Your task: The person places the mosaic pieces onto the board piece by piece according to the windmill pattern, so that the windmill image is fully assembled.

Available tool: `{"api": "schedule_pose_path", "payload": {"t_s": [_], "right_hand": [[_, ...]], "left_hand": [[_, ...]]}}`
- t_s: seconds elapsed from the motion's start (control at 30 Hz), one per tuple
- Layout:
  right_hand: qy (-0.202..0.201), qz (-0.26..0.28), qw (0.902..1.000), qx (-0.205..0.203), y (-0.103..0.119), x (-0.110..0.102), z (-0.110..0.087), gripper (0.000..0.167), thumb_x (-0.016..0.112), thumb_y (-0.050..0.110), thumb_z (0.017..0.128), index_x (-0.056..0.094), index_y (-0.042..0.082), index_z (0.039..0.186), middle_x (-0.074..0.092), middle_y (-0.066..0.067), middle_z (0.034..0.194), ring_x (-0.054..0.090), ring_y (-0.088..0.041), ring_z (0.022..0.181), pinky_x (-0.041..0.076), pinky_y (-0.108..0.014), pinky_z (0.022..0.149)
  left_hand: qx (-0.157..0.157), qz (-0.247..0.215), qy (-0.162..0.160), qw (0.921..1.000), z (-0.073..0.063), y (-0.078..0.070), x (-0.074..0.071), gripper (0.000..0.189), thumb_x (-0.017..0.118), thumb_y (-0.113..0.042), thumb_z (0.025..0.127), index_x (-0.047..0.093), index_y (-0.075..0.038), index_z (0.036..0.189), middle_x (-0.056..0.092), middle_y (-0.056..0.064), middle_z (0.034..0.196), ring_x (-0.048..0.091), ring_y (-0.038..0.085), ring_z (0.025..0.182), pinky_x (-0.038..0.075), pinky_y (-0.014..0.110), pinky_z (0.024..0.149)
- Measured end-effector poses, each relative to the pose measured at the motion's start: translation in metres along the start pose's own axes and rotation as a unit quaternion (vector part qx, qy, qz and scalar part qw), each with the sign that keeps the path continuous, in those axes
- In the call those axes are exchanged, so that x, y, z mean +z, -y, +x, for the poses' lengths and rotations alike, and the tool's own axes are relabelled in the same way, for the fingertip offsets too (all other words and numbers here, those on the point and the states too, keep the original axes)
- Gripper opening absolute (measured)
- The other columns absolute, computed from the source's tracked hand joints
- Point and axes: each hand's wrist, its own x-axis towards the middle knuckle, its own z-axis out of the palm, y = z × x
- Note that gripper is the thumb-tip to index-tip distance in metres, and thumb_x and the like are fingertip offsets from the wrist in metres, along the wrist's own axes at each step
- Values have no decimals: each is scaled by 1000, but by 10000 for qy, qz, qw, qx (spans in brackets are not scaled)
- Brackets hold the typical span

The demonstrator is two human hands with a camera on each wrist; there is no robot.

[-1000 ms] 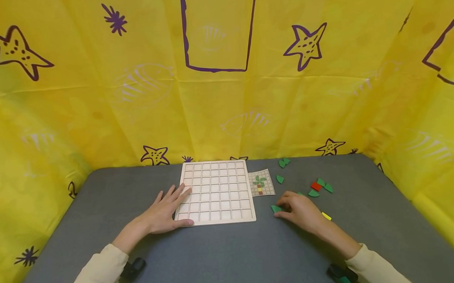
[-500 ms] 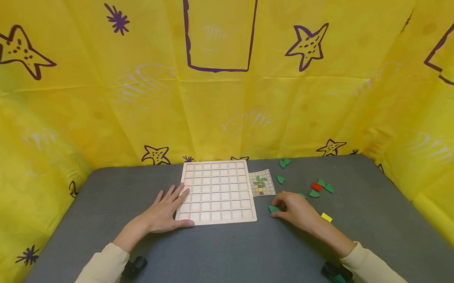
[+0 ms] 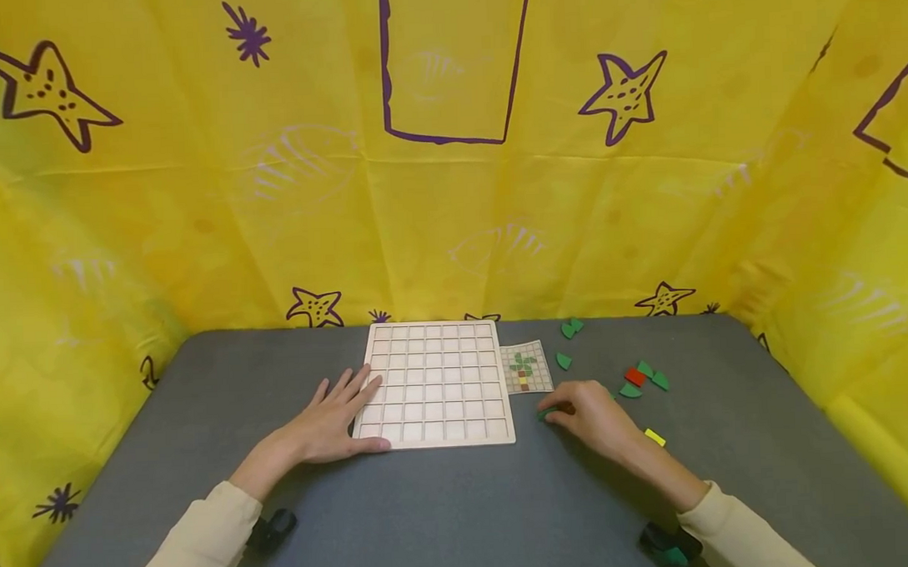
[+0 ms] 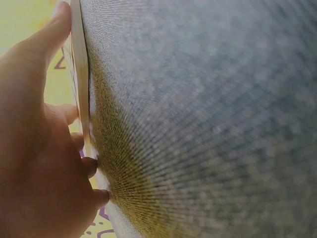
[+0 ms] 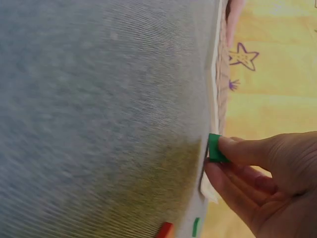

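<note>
My right hand [image 3: 597, 420] pinches a green quarter-circle tile [image 5: 214, 148] between thumb and fingers, just right of a pale wooden grid board [image 3: 438, 384]. In the head view only a thin part of this tile shows past the fingertips. My left hand [image 3: 324, 426] rests with spread, straight fingers on the board's left edge, the thumb at its near left corner. The left wrist view shows that thumb and the fingertips along the board's side. No tiles lie in the board's squares. A pattern card [image 3: 545, 382] with a printed green, red and yellow figure lies against the board's right side.
Loose green tiles [image 3: 564, 360] lie right of the card. A red tile [image 3: 635, 377] sits among several more green ones, and a yellow tile [image 3: 655, 437] lies beside my right forearm. A yellow patterned cloth [image 3: 436, 192] hangs behind the grey table [image 3: 447, 517].
My right hand has shifted slightly left with the green tile, which now shows more edge-on. The yellow tile is less covered by the forearm. My left hand stays on the board.
</note>
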Motion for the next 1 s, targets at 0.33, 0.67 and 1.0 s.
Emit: {"api": "schedule_pose_path", "payload": {"t_s": [0.33,0.67,1.0], "right_hand": [[85,224,9997,87,1,-14,15,16,76,1,82,77,2,99,75,-5,93,70,-17,82,55,-26,70],[42,582,9983,51,6,-23,36,14,76,4,83,77,3,97,74,-4,90,66,-13,74,54,-25,65],[208,827,9964,17,13,-20,61,17,73,6,87,76,0,102,74,-7,97,68,-17,83,56,-32,72]], "left_hand": [[-98,-39,97,9999,0,-1,3,106,61,-71,81,24,-7,156,12,18,163,8,46,147,3,67,112],[-107,-20,92,9999,1,-2,1,105,61,-70,81,24,-7,156,11,18,163,8,45,147,3,67,112],[-97,-47,149,9998,2,-1,-2,105,61,-69,82,23,-6,156,10,19,163,7,46,147,2,67,112]]}}
